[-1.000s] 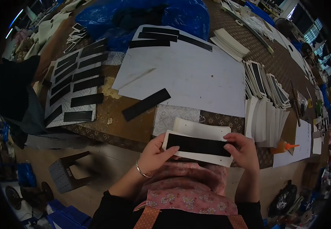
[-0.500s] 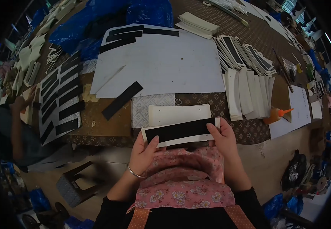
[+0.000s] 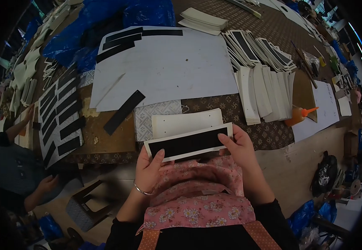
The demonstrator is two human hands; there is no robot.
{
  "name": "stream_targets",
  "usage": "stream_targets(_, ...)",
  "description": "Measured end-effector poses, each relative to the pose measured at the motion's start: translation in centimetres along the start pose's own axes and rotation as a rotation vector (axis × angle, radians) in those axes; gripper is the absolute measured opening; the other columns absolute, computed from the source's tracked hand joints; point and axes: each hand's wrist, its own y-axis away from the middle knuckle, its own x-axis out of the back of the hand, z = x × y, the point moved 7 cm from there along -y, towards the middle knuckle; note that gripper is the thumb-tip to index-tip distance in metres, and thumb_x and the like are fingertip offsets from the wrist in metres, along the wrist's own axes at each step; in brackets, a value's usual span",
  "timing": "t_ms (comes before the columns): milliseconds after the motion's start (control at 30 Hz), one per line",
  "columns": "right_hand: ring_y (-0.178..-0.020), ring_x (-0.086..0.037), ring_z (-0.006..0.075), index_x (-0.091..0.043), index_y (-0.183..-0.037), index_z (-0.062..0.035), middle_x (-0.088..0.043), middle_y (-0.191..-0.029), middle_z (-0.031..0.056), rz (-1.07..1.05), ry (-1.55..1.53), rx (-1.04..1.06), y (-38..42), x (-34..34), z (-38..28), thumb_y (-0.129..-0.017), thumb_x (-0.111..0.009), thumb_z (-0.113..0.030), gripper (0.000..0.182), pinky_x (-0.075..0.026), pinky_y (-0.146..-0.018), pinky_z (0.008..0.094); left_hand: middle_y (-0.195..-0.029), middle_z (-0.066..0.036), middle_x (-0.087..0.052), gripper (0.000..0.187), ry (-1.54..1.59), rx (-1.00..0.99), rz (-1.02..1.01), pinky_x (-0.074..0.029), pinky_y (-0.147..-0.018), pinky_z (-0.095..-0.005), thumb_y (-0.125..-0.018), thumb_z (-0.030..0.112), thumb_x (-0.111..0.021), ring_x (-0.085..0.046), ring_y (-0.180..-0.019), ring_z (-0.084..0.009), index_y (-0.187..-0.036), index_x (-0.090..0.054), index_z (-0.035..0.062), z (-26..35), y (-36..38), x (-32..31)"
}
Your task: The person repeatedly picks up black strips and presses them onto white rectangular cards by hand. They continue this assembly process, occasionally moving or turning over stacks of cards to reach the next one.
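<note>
Near the table's front edge, a white curved strip with a black strip [image 3: 185,143] laid on its face is held between my two hands. My left hand [image 3: 149,164] grips its left end, thumb on top of the black. At the right end, my right hand [image 3: 240,146] pinches it the same way, thumb pressed on the black and fingers beneath. A narrow white border shows around the black. Just behind lie cream strips [image 3: 187,121] with small dark dots. A loose black strip [image 3: 124,112] rests slantwise beyond my left hand.
A white sheet [image 3: 160,79] carries several black strips [image 3: 120,41] at its far left. Stacked cream strips [image 3: 268,96] and an orange-tipped glue bottle [image 3: 298,116] stand right. A board of black strips [image 3: 62,108] and a co-worker's hand [image 3: 47,183] are left; a stool [image 3: 91,204] is below.
The black strip now sits inside the white piece with border on all sides; before, it overlapped the upper edge. My view has shifted slightly. A co-worker's lower hand has come into view at left.
</note>
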Motion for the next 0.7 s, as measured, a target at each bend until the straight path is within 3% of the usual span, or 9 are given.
stream_targets(600, -0.067, -0.061, 0.0081, -0.063, -0.114, -0.0046, -0.067, -0.09, 0.0005, -0.037, 0.008, -0.019, -0.4, 0.44, 0.6, -0.1, -0.058, -0.016, 0.018, -0.05, -0.052, 0.0236, -0.119, -0.007, -0.062, 0.036, -0.012, -0.003, -0.007, -0.061, -0.077, -0.0305, -0.1, 0.01, -0.058, -0.067, -0.097, -0.016, -0.134, -0.045, 0.0063, 0.16, -0.49, 0.19)
stream_targets(700, -0.069, -0.062, 0.0078, -0.062, -0.115, -0.0052, -0.068, -0.092, 0.0001, -0.008, -0.007, -0.049, -0.41, 0.49, 0.72, -0.1, -0.059, -0.016, 0.018, -0.05, -0.053, 0.0236, -0.121, -0.009, -0.062, 0.035, -0.005, 0.016, -0.004, -0.058, -0.082, -0.0339, -0.1, 0.001, -0.053, -0.064, -0.104, -0.0178, -0.134, -0.046, 0.0031, 0.19, -0.62, 0.15)
